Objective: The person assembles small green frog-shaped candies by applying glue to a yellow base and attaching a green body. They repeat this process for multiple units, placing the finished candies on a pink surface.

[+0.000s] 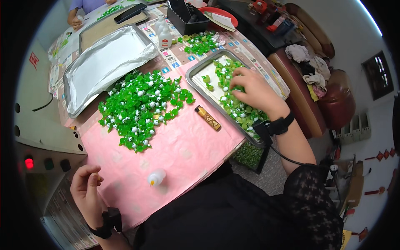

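My right hand reaches over a metal tray with fingers bent and pressed together. The fingertips meet small green and white plastic figures there and hide whatever is between them. My left hand is raised at the near left edge of a pink sheet, fingers curled toward the thumb; I cannot make out anything in it. Nearest to it, a small white squeeze bottle with a yellow tip stands on the sheet. Farther up lies a large heap of green pieces with white-and-black balls.
A patterned lighter lies between heap and tray. Behind the heap is a paper-lined tray. Farther back are white bottles, a black box and a red plate. Another person's hand shows at the far left.
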### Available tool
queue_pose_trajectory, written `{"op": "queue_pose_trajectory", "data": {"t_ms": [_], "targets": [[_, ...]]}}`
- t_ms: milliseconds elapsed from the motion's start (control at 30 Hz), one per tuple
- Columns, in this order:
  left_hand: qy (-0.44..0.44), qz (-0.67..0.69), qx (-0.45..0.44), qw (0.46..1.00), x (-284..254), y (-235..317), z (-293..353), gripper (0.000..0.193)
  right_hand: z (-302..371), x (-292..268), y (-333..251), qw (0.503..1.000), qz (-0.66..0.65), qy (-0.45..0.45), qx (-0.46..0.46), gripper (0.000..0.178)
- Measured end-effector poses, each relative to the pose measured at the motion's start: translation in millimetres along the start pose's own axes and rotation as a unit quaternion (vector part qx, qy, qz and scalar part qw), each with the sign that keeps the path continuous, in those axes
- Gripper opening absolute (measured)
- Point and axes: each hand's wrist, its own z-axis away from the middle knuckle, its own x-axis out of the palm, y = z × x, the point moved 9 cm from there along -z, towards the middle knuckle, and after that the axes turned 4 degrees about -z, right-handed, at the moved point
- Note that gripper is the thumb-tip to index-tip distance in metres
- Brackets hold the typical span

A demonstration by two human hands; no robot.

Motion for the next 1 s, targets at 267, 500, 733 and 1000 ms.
{"op": "queue_pose_trajectory", "data": {"t_ms": [267,500,733,1000], "targets": [[-0.058,0.142,-0.087,0.984,52.0,-7.9,6.4,0.017,8.3,-30.7,-25.9,0.997,-0.009,0.074,0.009,0.022],[-0.122,0.266,-0.142,0.946,79.5,-15.9,7.4,0.019,29.8,54.8,-193.2,0.897,-0.381,-0.080,-0.212,0.046],[-0.113,0.337,-0.150,0.923,81.3,-28.9,14.7,0.023,23.4,104.0,-233.0,0.860,-0.437,-0.122,-0.235,0.041],[-0.168,0.502,-0.205,0.824,108.4,-36.9,24.9,0.036,11.2,91.1,-191.2,0.778,-0.626,-0.057,-0.013,0.037]]}}
